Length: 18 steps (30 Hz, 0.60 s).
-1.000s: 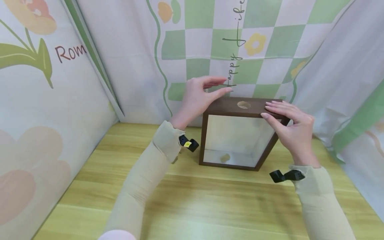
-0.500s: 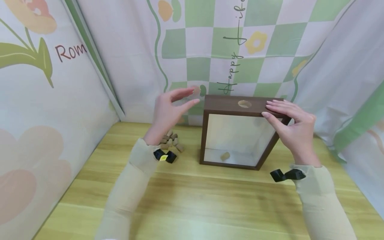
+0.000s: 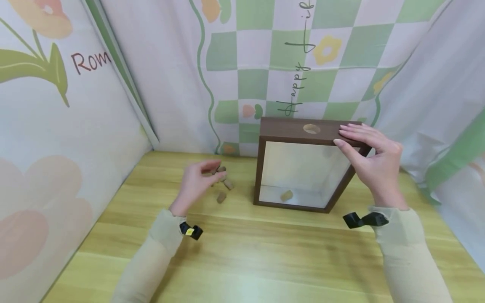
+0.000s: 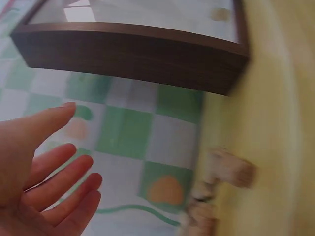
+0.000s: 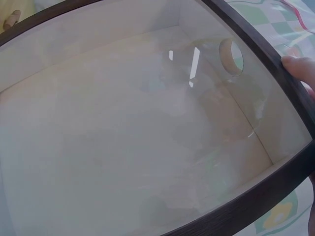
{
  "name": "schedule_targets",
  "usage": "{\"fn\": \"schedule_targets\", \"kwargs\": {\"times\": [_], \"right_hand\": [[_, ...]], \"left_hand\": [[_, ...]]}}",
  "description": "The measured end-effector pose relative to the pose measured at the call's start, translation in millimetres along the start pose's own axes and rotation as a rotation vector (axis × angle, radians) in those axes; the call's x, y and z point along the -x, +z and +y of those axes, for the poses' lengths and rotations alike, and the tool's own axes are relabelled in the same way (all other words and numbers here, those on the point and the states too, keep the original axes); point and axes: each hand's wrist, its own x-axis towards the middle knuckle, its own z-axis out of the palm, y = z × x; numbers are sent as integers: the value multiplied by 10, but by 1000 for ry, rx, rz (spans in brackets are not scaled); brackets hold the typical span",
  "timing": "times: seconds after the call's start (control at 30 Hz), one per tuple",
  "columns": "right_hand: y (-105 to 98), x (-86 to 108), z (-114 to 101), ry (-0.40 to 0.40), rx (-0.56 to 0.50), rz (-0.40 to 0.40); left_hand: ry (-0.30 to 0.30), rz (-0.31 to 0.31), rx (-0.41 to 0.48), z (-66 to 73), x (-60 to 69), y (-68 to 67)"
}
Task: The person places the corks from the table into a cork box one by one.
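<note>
A dark brown frame box [image 3: 288, 131] with a clear front stands upright on the table, a round hole in its top; one small tan cork-like piece [image 3: 286, 195] lies inside. My right hand [image 3: 375, 164] holds its upper right corner, fingers on top and thumb at the front edge, also on the frame [image 5: 268, 49] in the right wrist view. Left of the box, my left hand [image 3: 195, 183] is over several small tan pieces [image 3: 221, 197], partly hiding them. In the left wrist view its fingers are apart with nothing between them, beside the pieces [image 4: 234, 169].
Behind the box hangs a green and white checked cloth [image 3: 254, 84] with writing. A printed white panel [image 3: 94, 113] stands at the left, a pale curtain [image 3: 420, 113] at the right. The wooden table [image 3: 242, 252] runs along the front.
My left hand has moved from above the box's left end, leftward and down to the small pieces. My right hand has stayed on the box's corner.
</note>
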Motion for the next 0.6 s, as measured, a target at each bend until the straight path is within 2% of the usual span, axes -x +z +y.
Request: {"fn": "schedule_targets", "kwargs": {"times": [0.13,0.23,0.4,0.6], "right_hand": [[-1,-4,-3,10,8,1],[-2,-7,-3,14,13,0],[-3,-6,5,18,14,1],[-1,0,33,26,10,4]], "left_hand": [[-58,-116,-53,-233,129,97],[-130,-163,-73,-343,205,142],[-205,-188,-117,-484,261,204],[-259,-207,-148,-533,259,240]]}}
